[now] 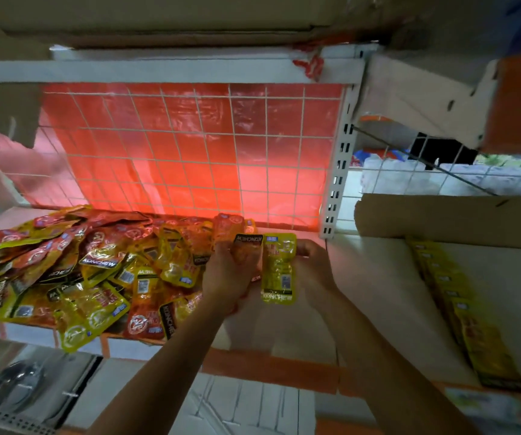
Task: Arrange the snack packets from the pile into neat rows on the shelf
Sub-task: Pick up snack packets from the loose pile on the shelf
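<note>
Shelf (378,277): it carries everything you are working with.
Pile (96,271): it lies loose on the shelf's left. Some packets overhang the front edge, so your forearm could knock them off.
Row (460,306): one neat line at far right.
Left hand (224,271): grip closed round an orange packet (243,246).
Right hand (311,265): grip pinching a yellow packet (278,268); the slick film could slip.
Writing: "KONCHEW" on both packets.

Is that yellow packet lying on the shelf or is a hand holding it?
Held: the right hand grips the yellow packet by its edge, beside orange packets in the left hand.
</note>
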Demonstrator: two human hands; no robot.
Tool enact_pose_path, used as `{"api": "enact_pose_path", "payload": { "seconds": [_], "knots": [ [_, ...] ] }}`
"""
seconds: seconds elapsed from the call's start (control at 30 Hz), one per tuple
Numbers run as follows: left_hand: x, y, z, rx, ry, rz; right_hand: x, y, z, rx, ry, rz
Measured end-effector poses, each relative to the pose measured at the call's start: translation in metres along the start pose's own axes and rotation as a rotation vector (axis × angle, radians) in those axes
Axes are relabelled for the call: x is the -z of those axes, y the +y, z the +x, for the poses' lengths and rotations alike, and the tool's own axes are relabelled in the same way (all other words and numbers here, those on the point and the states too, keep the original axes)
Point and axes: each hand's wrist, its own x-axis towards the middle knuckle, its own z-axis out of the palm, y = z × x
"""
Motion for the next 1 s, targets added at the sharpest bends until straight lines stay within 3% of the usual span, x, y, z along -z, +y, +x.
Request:
{"api": "enact_pose_path", "payload": {
  "seconds": [0.17, 0.3, 0.4, 0.6, 0.7, 0.83, 0.93, 1.0],
  "knots": [
    [-0.027, 0.020, 0.001, 0.010, -0.129, -0.156, 0.041, -0.007, -0.001, 0.205, 0.064, 0.176],
    [-0.053, 0.040, 0.003, 0.183, -0.213, -0.415, 0.062, -0.003, -0.001, 0.320, 0.097, 0.200],
    [-0.067, 0.054, 0.003, 0.322, -0.320, -0.509, 0.079, 0.005, 0.005, 0.276, 0.097, 0.285],
    [-0.082, 0.076, -0.002, 0.395, -0.408, -0.660, 0.102, 0.013, 0.014, 0.262, 0.108, 0.297],
    [-0.091, 0.084, -0.006, 0.348, -0.367, -0.686, 0.114, 0.012, 0.018, 0.209, 0.081, 0.307],
    [-0.101, 0.091, -0.012, 0.100, -0.278, -0.470, 0.130, 0.004, 0.028, -0.020, 0.024, 0.299],
    [-0.107, 0.096, -0.015, -0.058, -0.370, -0.326, 0.143, -0.003, 0.034, -0.105, -0.081, 0.300],
    [-0.107, 0.102, -0.017, -0.035, -0.493, -0.395, 0.150, -0.006, 0.034, -0.091, -0.170, 0.330]
  ]
}}
